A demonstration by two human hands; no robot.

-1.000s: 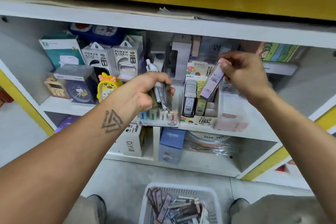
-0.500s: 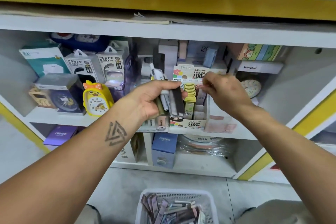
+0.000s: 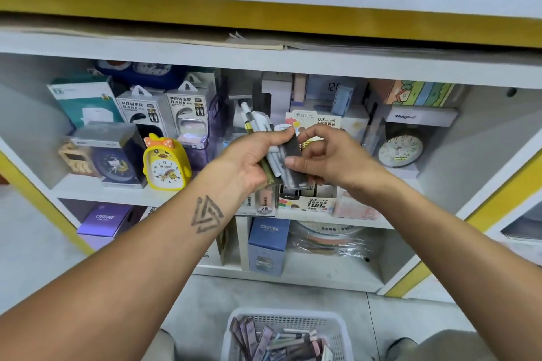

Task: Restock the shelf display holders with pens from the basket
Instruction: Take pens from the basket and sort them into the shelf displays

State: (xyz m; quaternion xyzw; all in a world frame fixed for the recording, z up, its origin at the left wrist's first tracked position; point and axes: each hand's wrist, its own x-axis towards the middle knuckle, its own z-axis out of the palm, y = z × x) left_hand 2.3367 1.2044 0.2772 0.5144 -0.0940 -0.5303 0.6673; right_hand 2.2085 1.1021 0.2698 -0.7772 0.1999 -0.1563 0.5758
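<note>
My left hand (image 3: 245,164) grips a bundle of pens and flat packs (image 3: 275,155) in front of the middle shelf, white pen tips sticking up above it. My right hand (image 3: 328,158) pinches the dark flat pack (image 3: 291,161) at the right side of that bundle, thumb and forefinger on its edges. Behind and below the hands stands the cardboard display holder (image 3: 308,204) marked 0.7 and 100. Next to it on the left is a holder marked 2B (image 3: 264,208). The white basket (image 3: 286,322) with several packs sits on the floor below.
The shelf (image 3: 102,193) holds a yellow chick clock (image 3: 165,164), power bank boxes (image 3: 140,108), a blue clock box (image 3: 114,155) and a round clock (image 3: 400,149) at right. Blue and purple boxes stand on the lower shelf. My knees flank the basket.
My right hand set a pink pack down into the 0.7 display holder, then came back left to the bundle in my left hand and took hold of a dark pack. The left hand stayed.
</note>
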